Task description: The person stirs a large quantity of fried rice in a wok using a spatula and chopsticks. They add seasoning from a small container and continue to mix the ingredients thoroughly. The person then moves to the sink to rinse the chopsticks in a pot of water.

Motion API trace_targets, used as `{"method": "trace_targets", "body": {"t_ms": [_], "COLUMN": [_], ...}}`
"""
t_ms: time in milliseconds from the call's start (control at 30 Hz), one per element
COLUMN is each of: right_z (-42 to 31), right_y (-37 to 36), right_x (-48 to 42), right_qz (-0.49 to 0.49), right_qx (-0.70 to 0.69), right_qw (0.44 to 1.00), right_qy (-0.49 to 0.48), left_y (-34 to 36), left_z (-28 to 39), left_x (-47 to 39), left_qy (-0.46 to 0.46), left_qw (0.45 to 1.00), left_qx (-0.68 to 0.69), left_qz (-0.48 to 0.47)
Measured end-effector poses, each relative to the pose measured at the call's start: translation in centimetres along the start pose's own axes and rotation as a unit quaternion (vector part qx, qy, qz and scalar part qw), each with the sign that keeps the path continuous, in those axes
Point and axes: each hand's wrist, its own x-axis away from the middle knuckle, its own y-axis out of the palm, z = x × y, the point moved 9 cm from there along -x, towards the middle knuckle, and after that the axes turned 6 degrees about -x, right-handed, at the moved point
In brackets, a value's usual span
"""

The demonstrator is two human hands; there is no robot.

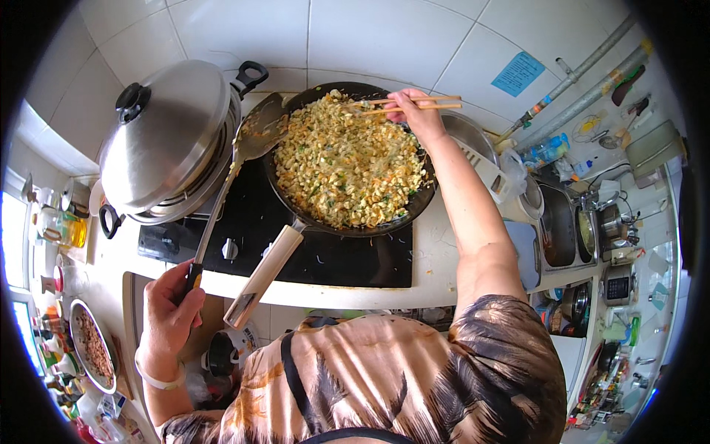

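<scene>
My left hand [173, 308] grips the black handle of a metal wok spatula [260, 129], whose food-smeared blade rests at the left rim of a dark frying pan [424, 206]. Finely chopped food [349, 166] in pale yellow, with green and orange bits, fills the pan. At its far right side, my right hand [416, 114] holds a pair of wooden chopsticks [438, 102], their tips at the food. The pan's beige handle [265, 276] points towards me, over the edge of the black glass hob [355, 261].
Left of the pan stands a large steel wok under a domed lid [172, 139]. A white slotted plastic rack [482, 169] lies to the right, then a double sink [557, 227]. Beyond my left hand is a bowl of brown minced food [91, 344]. Knobs [230, 249] line the hob's front.
</scene>
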Motion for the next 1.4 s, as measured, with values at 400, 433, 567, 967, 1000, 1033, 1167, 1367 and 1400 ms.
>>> {"method": "trace_targets", "body": {"t_ms": [400, 433, 567, 967, 1000, 1033, 1167, 1367, 1400], "right_z": [-10.7, -9.4, -5.1, -11.4, -11.2, -10.3, -8.8, -8.3, -9.3], "right_y": [4.8, 6.1, 10.6, -0.6, -0.1, 1.2, 7.1, 6.4, 5.2], "right_x": [12.6, 13.9, 15.4, 12.9, 14.1, 15.3, 16.7, 10.3, 10.0], "right_qz": [-0.327, -0.375, -0.355, -0.183, -0.244, -0.301, -0.324, -0.221, -0.188], "right_qx": [0.158, 0.188, 0.426, 0.197, 0.185, 0.248, 0.374, 0.383, 0.355], "right_qw": [0.931, 0.907, 0.764, 0.959, 0.95, 0.919, 0.791, 0.817, 0.856], "right_qy": [0.018, -0.027, -0.328, -0.085, -0.067, -0.05, -0.36, -0.37, -0.325], "left_y": [0.0, 0.3, 1.1, 2.2, 2.2, 2.1, 2.9, 3.0, 2.9], "left_z": [0.2, 0.2, 0.6, 1.2, 1.2, 1.0, 1.4, 1.9, 1.9], "left_x": [-0.7, -0.8, -1.1, -1.9, -1.9, -1.7, -2.5, -3.3, -3.1], "left_qy": [-0.005, -0.004, -0.005, -0.003, -0.003, -0.003, -0.007, 0.015, 0.013], "left_qw": [1.0, 1.0, 1.0, 1.0, 1.0, 1.0, 0.999, 0.999, 0.999], "left_qx": [-0.003, 0.003, -0.011, -0.01, -0.017, -0.023, -0.03, -0.031, -0.029], "left_qz": [0.005, 0.0, -0.006, -0.006, -0.01, -0.013, -0.021, -0.029, -0.028]}}
